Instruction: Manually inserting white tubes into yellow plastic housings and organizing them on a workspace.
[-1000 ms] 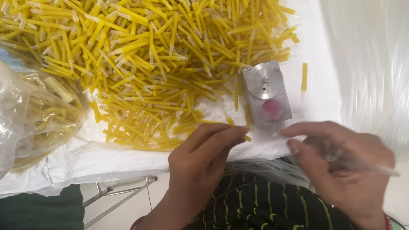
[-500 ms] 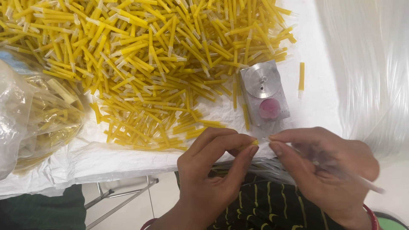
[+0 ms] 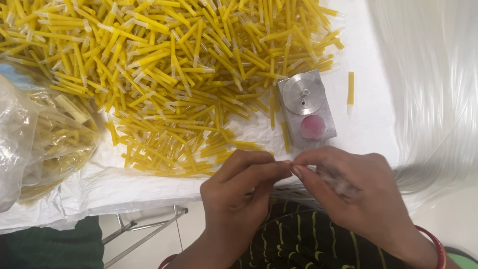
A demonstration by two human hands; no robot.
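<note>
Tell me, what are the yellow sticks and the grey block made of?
The yellow sticks look like smooth plastic tubes, some with clear tips. The grey block seems metal: dull silver, with a round machined disc on top. Its pink spot could be soft putty or wax; hard to tell.

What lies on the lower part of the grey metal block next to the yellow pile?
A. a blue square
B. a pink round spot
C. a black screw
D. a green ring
B: the grey metal block carries a pink round spot on its lower part, below a round metal disc, just above both hands.
</note>
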